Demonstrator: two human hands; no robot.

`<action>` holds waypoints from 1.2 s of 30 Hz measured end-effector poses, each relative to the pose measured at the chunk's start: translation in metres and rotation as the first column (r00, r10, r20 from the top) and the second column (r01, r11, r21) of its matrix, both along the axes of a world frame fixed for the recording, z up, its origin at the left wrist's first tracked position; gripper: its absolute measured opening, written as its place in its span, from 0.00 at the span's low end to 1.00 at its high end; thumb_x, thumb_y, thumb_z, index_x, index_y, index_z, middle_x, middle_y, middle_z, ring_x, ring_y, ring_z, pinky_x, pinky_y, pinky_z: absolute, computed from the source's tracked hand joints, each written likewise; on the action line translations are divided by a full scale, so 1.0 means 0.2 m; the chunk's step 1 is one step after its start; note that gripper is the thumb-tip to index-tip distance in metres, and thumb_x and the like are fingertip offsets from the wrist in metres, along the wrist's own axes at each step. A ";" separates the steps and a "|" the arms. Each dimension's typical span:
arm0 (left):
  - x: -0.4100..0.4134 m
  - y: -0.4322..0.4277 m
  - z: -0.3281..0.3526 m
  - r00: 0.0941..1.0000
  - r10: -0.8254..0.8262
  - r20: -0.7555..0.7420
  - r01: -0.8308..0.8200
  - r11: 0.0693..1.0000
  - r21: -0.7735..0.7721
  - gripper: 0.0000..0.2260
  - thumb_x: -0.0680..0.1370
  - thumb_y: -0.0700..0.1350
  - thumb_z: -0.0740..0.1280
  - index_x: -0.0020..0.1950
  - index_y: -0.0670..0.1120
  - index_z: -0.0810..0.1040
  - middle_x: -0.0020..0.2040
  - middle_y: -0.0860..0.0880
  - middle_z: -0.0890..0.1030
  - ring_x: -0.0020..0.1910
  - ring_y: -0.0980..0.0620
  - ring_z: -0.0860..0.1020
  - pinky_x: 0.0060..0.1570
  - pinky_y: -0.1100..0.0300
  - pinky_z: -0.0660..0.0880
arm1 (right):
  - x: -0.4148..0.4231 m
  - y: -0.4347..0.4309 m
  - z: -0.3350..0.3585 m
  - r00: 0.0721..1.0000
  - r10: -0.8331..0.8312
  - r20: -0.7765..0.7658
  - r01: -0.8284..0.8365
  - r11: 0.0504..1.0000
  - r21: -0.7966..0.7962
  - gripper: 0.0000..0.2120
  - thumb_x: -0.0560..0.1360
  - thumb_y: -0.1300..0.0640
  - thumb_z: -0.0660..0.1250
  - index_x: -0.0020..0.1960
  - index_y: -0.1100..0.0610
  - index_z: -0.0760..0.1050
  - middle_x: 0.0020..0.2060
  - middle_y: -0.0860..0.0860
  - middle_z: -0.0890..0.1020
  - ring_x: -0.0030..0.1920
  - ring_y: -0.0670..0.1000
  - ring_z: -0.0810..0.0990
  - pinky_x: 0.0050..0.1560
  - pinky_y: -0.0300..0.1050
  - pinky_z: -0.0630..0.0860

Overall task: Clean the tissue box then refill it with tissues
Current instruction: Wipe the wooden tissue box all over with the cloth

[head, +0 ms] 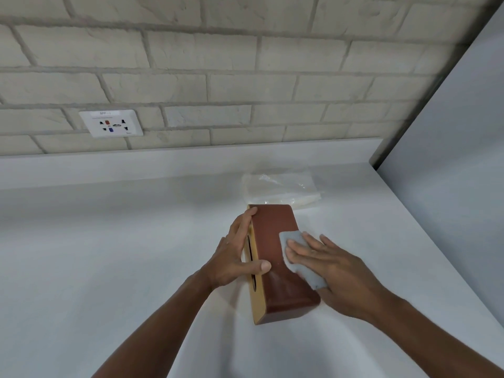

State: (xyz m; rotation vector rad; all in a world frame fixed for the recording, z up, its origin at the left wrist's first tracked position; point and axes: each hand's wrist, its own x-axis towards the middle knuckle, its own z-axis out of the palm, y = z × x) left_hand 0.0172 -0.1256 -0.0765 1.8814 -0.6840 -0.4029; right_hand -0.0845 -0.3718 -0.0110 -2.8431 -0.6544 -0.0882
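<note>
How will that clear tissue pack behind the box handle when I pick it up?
Probably light and floppy: the pack lies flat and looks soft and wrinkled. It looks glossy, so it may slip; take a broad grip.

— Where's the box [272, 241]?
— On its side on the counter [109, 241]: long and brown, its tan slotted face turned left.
— And the tissues [281, 188]?
— A flat pack in clear plastic, lying just behind the box.
— The cloth [290, 238]?
— Grey, spread on the box's upper side.

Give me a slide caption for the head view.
Left hand grips the tissue box on its side while the right hand presses a grey cloth against it.
</note>
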 end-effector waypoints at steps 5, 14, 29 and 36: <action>0.00 -0.01 -0.03 1.000 0.026 0.011 -0.025 1.000 -0.012 0.41 0.67 0.82 0.64 0.73 0.84 0.43 0.81 0.70 0.50 0.80 0.70 0.50 0.81 0.36 0.52 | -0.02 0.13 -0.04 0.996 0.089 -0.002 -0.089 0.996 -0.014 0.30 0.72 0.54 0.56 0.75 0.50 0.65 0.74 0.45 0.67 0.76 0.47 0.60 0.74 0.45 0.55; -0.04 -0.05 0.00 0.987 0.126 -0.095 -0.135 0.986 -0.099 0.28 0.75 0.68 0.61 0.71 0.85 0.53 0.79 0.73 0.57 0.78 0.73 0.54 0.82 0.39 0.52 | -0.07 0.15 -0.05 0.998 0.058 -0.011 -0.058 0.998 -0.014 0.31 0.72 0.55 0.57 0.76 0.50 0.65 0.75 0.44 0.66 0.77 0.47 0.59 0.73 0.47 0.57; -0.03 -0.05 0.00 0.987 0.151 -0.046 -0.155 0.981 -0.113 0.27 0.76 0.66 0.61 0.72 0.83 0.55 0.77 0.75 0.61 0.79 0.69 0.58 0.82 0.43 0.55 | 0.00 0.18 -0.04 0.999 -0.045 -0.021 0.047 0.994 0.098 0.29 0.73 0.53 0.56 0.75 0.50 0.67 0.74 0.44 0.67 0.77 0.45 0.58 0.72 0.49 0.58; -0.03 -0.05 0.00 0.987 0.158 -0.039 -0.162 0.981 -0.106 0.27 0.76 0.66 0.61 0.74 0.77 0.57 0.79 0.68 0.62 0.77 0.71 0.59 0.79 0.52 0.57 | -0.07 0.13 -0.04 0.998 0.034 -0.049 -0.029 0.994 0.108 0.31 0.72 0.55 0.57 0.75 0.47 0.65 0.75 0.41 0.65 0.77 0.42 0.56 0.75 0.46 0.54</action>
